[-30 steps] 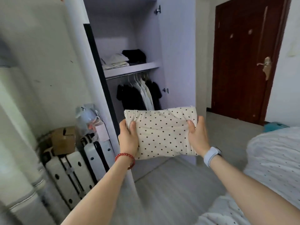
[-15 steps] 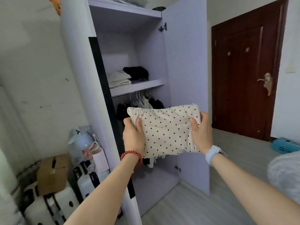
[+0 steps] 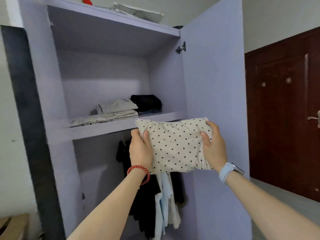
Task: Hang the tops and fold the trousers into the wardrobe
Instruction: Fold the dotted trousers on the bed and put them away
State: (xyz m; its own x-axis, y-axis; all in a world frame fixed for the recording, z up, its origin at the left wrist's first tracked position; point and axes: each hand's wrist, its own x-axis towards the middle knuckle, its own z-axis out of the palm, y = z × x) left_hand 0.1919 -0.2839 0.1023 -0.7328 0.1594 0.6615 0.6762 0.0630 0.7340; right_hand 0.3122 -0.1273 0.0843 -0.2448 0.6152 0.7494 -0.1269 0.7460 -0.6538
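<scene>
I hold a folded cream garment with dark polka dots (image 3: 174, 146) in front of the open lilac wardrobe (image 3: 103, 70). My left hand (image 3: 140, 149) grips its left edge and my right hand (image 3: 213, 146) grips its right edge, thumbs on top. The bundle sits just below the front lip of the wardrobe shelf (image 3: 97, 129). On that shelf lie folded pale clothes (image 3: 112, 110) and a folded black garment (image 3: 146, 102). Below the shelf hang black tops (image 3: 126, 153) and pale blue and white tops (image 3: 164, 201).
The open wardrobe door (image 3: 214, 84) stands to the right of my hands. A dark red room door (image 3: 284, 110) is further right. A white bag (image 3: 138, 11) lies on the wardrobe's top. A cardboard box (image 3: 12, 224) sits at the lower left.
I have come closer to the wardrobe and the view has tilted up. Both hands have lifted the polka-dot bundle from waist height to just under the shelf edge.
</scene>
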